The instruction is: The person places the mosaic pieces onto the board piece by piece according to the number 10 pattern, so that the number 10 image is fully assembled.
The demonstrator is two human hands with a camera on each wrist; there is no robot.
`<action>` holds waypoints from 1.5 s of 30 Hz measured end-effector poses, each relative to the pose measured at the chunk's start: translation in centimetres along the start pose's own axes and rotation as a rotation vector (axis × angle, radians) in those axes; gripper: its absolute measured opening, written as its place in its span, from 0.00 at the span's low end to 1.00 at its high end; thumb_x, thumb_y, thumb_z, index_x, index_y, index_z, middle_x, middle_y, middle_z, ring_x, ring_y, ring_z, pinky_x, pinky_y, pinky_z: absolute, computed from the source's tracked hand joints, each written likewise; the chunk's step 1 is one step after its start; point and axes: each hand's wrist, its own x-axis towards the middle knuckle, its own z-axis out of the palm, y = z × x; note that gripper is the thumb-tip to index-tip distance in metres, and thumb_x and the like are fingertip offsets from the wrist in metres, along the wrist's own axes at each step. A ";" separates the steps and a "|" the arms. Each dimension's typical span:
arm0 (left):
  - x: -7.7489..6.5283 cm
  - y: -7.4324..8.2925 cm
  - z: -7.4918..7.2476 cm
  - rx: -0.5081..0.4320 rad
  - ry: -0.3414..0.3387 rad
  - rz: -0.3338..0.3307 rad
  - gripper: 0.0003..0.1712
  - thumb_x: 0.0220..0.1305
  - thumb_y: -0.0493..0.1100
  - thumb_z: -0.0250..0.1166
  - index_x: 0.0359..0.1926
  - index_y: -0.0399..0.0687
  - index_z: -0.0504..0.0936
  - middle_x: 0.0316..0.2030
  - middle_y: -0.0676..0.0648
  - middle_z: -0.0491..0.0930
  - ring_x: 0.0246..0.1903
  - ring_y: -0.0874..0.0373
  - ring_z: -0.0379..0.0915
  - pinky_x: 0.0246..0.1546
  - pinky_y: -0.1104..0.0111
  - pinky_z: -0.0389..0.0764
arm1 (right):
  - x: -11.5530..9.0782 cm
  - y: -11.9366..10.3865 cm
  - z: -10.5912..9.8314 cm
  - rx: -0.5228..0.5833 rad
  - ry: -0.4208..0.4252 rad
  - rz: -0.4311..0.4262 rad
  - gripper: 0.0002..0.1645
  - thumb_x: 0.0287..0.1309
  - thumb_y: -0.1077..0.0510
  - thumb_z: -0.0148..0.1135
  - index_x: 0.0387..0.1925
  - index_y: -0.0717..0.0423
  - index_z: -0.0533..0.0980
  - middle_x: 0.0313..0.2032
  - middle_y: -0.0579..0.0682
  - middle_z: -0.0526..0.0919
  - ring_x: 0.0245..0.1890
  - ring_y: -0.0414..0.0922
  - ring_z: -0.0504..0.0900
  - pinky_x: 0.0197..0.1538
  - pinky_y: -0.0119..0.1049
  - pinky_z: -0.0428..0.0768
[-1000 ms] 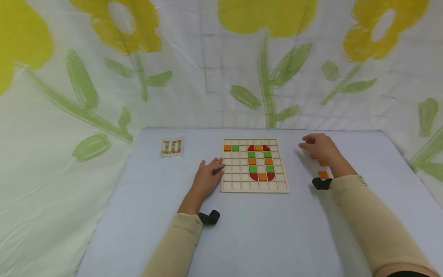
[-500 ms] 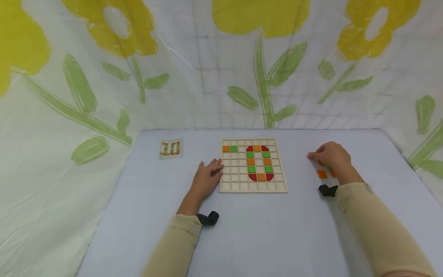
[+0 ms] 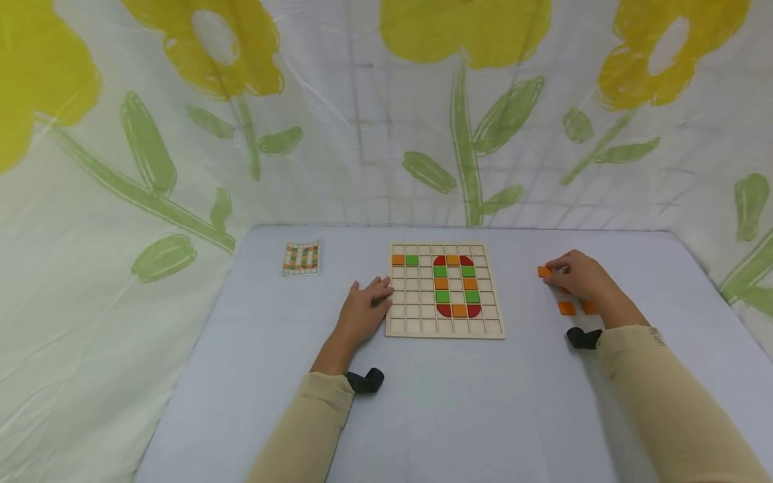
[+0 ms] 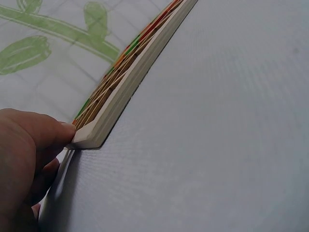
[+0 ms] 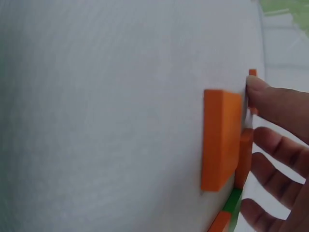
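A square wooden grid board [image 3: 411,325] lies on the table, with red, orange and green tiles forming an oval ring on its right half. One orange and one green tile [image 3: 412,259] sit at its upper left. My left hand [image 3: 360,312] rests against the board's left edge, thumb touching the rim [image 4: 99,133] near a corner in the left wrist view. Off to the right, my right hand [image 3: 582,276] pinches a small orange square tile [image 3: 544,272] between thumb and fingers. Loose orange tiles [image 5: 222,140] and a green tile [image 5: 233,200] lie beneath and beside that hand.
A small printed pattern card [image 3: 302,258] lies at the back left of the white table [image 3: 459,409]. Behind the table hangs a white cloth [image 3: 338,168] with painted yellow flowers. More orange tiles [image 3: 566,308] are below the right hand.
My right hand has drawn back to the right and toward me, and an orange tile now shows in its fingertips. My left hand stays at the board's edge.
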 end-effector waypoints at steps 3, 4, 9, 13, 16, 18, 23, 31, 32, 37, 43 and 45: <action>0.1 -0.1 0.0 -0.002 0.002 0.008 0.18 0.68 0.44 0.63 0.57 0.49 0.82 0.67 0.56 0.71 0.70 0.59 0.61 0.78 0.54 0.41 | 0.2 0.1 0.0 0.007 -0.001 -0.005 0.31 0.64 0.46 0.62 0.59 0.65 0.75 0.54 0.67 0.71 0.48 0.61 0.74 0.48 0.55 0.77; 0.1 -0.1 -0.1 -0.004 0.001 0.009 0.18 0.68 0.45 0.63 0.57 0.49 0.82 0.67 0.56 0.71 0.70 0.59 0.61 0.78 0.54 0.41 | 0.3 0.1 0.0 0.006 -0.001 -0.012 0.31 0.65 0.45 0.62 0.59 0.66 0.75 0.54 0.67 0.71 0.48 0.61 0.74 0.48 0.56 0.77; 0.1 -0.2 0.0 -0.010 0.002 0.002 0.18 0.68 0.44 0.64 0.57 0.49 0.83 0.66 0.57 0.71 0.70 0.60 0.62 0.78 0.54 0.40 | 1.0 -1.7 0.1 0.008 0.014 -0.044 0.30 0.67 0.47 0.60 0.58 0.68 0.75 0.55 0.68 0.74 0.52 0.63 0.74 0.53 0.59 0.76; 0.0 -0.1 0.0 -0.017 0.003 -0.002 0.17 0.67 0.44 0.64 0.56 0.49 0.83 0.66 0.56 0.71 0.70 0.60 0.62 0.78 0.54 0.40 | 1.9 -5.3 0.6 0.034 0.048 -0.061 0.26 0.68 0.50 0.59 0.59 0.64 0.76 0.56 0.65 0.75 0.56 0.62 0.72 0.57 0.60 0.74; -0.1 -0.1 0.0 -0.020 0.004 -0.003 0.18 0.67 0.44 0.64 0.56 0.49 0.83 0.66 0.56 0.71 0.70 0.59 0.62 0.78 0.54 0.40 | 2.6 -8.3 1.1 0.044 0.071 -0.111 0.25 0.66 0.50 0.61 0.58 0.61 0.77 0.55 0.62 0.77 0.56 0.60 0.73 0.58 0.58 0.74; -0.1 0.0 0.0 -0.025 0.001 -0.003 0.17 0.67 0.44 0.64 0.56 0.49 0.83 0.66 0.56 0.71 0.70 0.58 0.62 0.78 0.54 0.40 | 3.0 -10.2 1.5 0.049 0.082 -0.156 0.25 0.65 0.49 0.62 0.58 0.60 0.77 0.55 0.61 0.77 0.56 0.59 0.74 0.58 0.57 0.75; -0.1 -0.1 0.0 -0.024 -0.003 -0.008 0.17 0.67 0.44 0.64 0.56 0.49 0.83 0.66 0.57 0.71 0.70 0.59 0.62 0.78 0.53 0.40 | 4.0 -14.6 2.9 0.097 0.074 -0.231 0.24 0.64 0.49 0.64 0.56 0.57 0.79 0.53 0.57 0.79 0.54 0.56 0.75 0.57 0.54 0.77; 0.0 -0.2 0.1 -0.025 -0.005 0.006 0.17 0.68 0.44 0.63 0.56 0.49 0.83 0.66 0.56 0.72 0.70 0.59 0.63 0.78 0.53 0.41 | 5.4 -20.1 6.0 0.072 -0.002 -0.305 0.21 0.61 0.48 0.67 0.52 0.55 0.82 0.47 0.54 0.78 0.43 0.50 0.76 0.50 0.45 0.79; 0.0 -0.2 0.2 -0.025 -0.008 0.008 0.17 0.68 0.44 0.63 0.56 0.48 0.83 0.66 0.56 0.72 0.70 0.59 0.63 0.77 0.53 0.41 | 5.6 -20.5 6.4 0.062 -0.009 -0.304 0.21 0.60 0.48 0.68 0.51 0.54 0.82 0.47 0.53 0.79 0.43 0.50 0.76 0.50 0.45 0.80; -0.2 -0.3 0.3 -0.025 -0.021 0.011 0.17 0.68 0.44 0.63 0.56 0.48 0.83 0.66 0.55 0.72 0.70 0.59 0.63 0.77 0.52 0.41 | 6.3 -21.8 7.8 -0.002 -0.032 -0.280 0.23 0.60 0.46 0.67 0.52 0.54 0.81 0.50 0.53 0.79 0.48 0.51 0.78 0.54 0.47 0.80; -0.2 -0.2 0.1 -0.024 -0.012 0.020 0.17 0.68 0.44 0.63 0.56 0.49 0.83 0.66 0.56 0.72 0.70 0.59 0.62 0.77 0.51 0.41 | 6.5 -22.7 8.4 -0.074 -0.030 -0.269 0.19 0.60 0.47 0.68 0.49 0.51 0.83 0.50 0.52 0.81 0.47 0.50 0.78 0.51 0.47 0.81; -0.2 -0.1 -0.1 -0.023 -0.007 0.024 0.17 0.68 0.44 0.63 0.56 0.48 0.83 0.66 0.55 0.72 0.70 0.59 0.62 0.77 0.51 0.41 | 6.5 -22.8 8.4 -0.074 -0.027 -0.266 0.17 0.59 0.48 0.68 0.48 0.50 0.83 0.49 0.51 0.81 0.46 0.50 0.78 0.50 0.46 0.80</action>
